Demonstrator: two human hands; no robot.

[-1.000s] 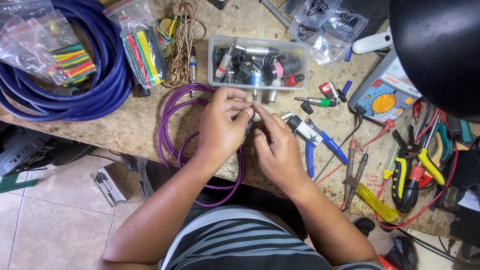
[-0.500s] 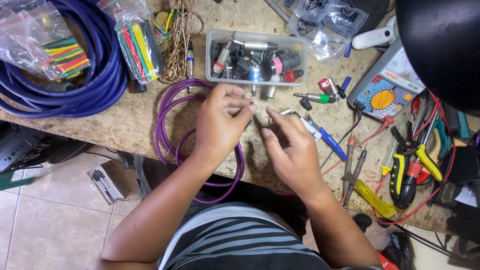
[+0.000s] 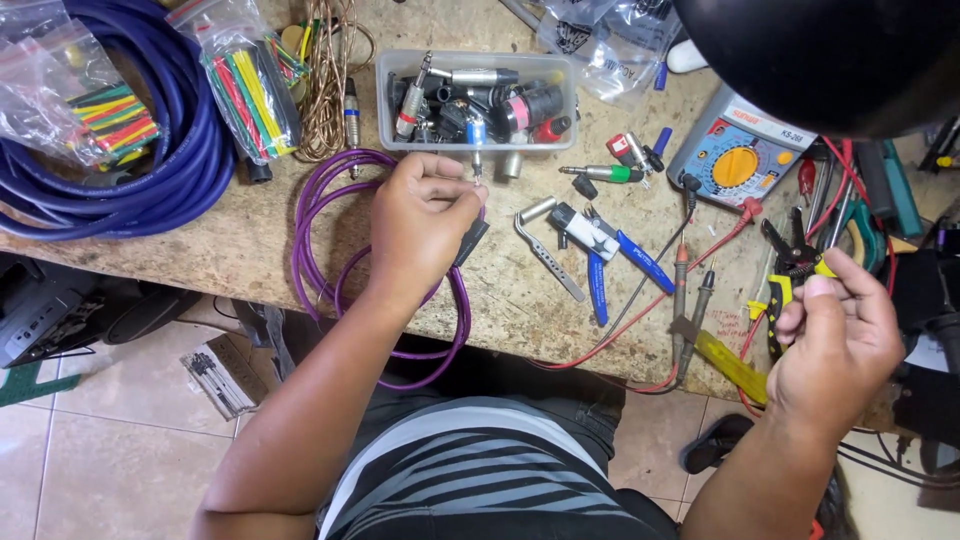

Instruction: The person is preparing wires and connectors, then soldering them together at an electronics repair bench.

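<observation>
Head view: hands split apart, right one off at the pliers

Head camera, looking down on a cluttered speckled workbench (image 3: 250, 250). The left hand (image 3: 420, 225) sits over the purple cable (image 3: 330, 260), whose coil lies at the near edge of the bench; thumb and fingertips are pinched on the cable's end and a small metal plug part, with a black sleeve (image 3: 470, 240) poking out just below the fingers. Just beyond that hand stands a clear plastic tub of audio connectors (image 3: 475, 100).

The right hand (image 3: 835, 335) is well to the right, at the bench's right end, fingers curled. Whether it grips anything I cannot tell; its fingertips are close to the yellow-handled pliers (image 3: 785, 290) that lie among red test leads.

Half a second ago both hands were together over the cable end at the middle of the bench. Now the right hand has swung away to the right-hand tool pile, while the left has kept its pinch and place.

Between the hands lie a blue-handled cutter (image 3: 610, 260) and a metal spring clip (image 3: 548, 255). A multimeter (image 3: 740, 160) rests far right. A thick blue cable coil (image 3: 170, 160) and bags of coloured heat-shrink tubing (image 3: 250, 90) fill the far left.
</observation>
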